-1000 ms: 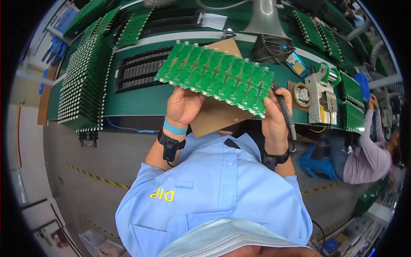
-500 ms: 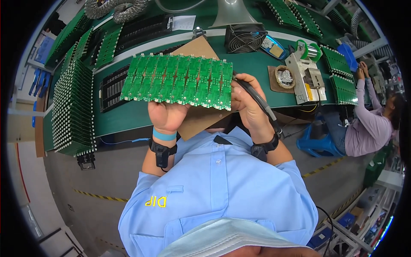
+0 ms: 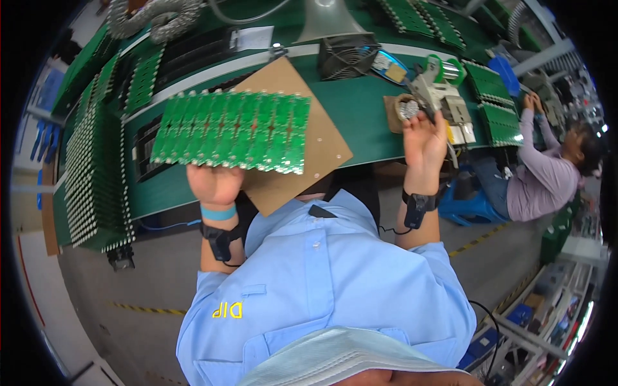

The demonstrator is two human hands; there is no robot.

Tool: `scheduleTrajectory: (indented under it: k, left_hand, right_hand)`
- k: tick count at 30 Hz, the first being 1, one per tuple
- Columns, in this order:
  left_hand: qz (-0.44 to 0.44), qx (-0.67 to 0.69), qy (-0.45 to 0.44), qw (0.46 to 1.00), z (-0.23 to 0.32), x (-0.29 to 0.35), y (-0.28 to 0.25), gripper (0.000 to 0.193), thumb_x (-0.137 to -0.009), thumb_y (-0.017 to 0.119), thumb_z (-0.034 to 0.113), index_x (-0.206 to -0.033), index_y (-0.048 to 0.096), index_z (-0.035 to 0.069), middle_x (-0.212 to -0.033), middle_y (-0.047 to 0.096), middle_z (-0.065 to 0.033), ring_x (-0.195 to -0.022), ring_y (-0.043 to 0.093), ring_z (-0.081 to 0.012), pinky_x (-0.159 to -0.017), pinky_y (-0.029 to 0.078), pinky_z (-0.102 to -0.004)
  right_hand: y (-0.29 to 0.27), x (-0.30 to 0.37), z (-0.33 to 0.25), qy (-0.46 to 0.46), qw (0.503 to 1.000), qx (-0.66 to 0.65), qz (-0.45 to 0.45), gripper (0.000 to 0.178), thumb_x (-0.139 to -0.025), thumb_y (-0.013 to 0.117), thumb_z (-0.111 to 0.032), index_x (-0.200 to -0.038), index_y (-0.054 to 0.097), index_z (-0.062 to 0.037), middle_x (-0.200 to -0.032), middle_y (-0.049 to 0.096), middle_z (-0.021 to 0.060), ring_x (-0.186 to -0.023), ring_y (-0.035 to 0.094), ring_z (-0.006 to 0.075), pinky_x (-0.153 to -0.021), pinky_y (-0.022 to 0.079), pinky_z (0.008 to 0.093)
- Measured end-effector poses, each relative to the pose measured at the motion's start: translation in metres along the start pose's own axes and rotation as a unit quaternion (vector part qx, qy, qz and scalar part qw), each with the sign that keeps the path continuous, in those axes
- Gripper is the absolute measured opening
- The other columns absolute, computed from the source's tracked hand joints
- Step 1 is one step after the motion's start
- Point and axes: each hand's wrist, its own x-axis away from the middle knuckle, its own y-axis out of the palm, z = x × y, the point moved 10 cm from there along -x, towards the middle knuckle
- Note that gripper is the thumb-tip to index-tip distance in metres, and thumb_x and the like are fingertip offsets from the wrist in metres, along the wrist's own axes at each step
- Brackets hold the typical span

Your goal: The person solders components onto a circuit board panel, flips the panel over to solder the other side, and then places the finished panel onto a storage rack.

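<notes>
My left hand [image 3: 215, 183] supports a panel of green circuit boards [image 3: 232, 128] from beneath its near edge; its fingers are mostly hidden under the panel. Over at the right, my right hand [image 3: 425, 141] is raised, fingers up, with a dark-handled soldering iron [image 3: 427, 110] between them. The iron is beside a round bowl of silvery bits [image 3: 408, 108] and a pale machine [image 3: 444, 96] carrying a green spool of wire [image 3: 445, 69]. A brown board [image 3: 322, 145] lies partly beneath the panel.
Stacked green circuit boards [image 3: 100, 174] stand along the left. A black fan [image 3: 346, 59] and a blue tray [image 3: 390, 66] sit at the back of the green bench [image 3: 360, 138]. More boards [image 3: 499, 125] lie on the right, near another person [image 3: 544, 174] seated on a blue stool.
My right hand has left the panel's right edge and swung right with the soldering iron to the bowl and machine. The view has shifted; my left hand still supports the panel.
</notes>
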Motion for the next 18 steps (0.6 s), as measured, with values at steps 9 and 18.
scheduleTrajectory:
  k: [9, 18]
  left_hand:
    - [-0.027, -0.054, -0.01, 0.998, 0.019, 0.008, -0.009, 0.052, -0.104, 0.038, 0.044, -0.138, 0.054, 0.007, -0.136, 0.06, -0.013, -0.122, 0.059, -0.0332, -0.092, 0.054, -0.0501]
    - [-0.029, -0.049, 0.043, 0.997, 0.047, 0.014, -0.005, 0.052, -0.106, 0.036, 0.039, -0.141, 0.051, 0.005, -0.143, 0.055, -0.0172, -0.13, 0.053, -0.0364, -0.106, 0.046, -0.0551]
  right_hand:
    - [0.064, 0.022, 0.023, 0.096, 0.971, -0.188, 0.109, 0.06, -0.098, 0.059, -0.03, -0.139, 0.041, 0.0096, -0.134, 0.055, 0.0217, -0.117, 0.057, 0.0294, -0.1, 0.047, 0.0431]
    - [0.164, 0.132, 0.089, -0.167, 0.491, 0.752, -0.408, 0.075, -0.073, 0.079, -0.002, -0.142, 0.052, -0.0116, -0.157, 0.035, 0.0214, -0.137, 0.044, 0.0373, -0.112, 0.035, 0.0467]
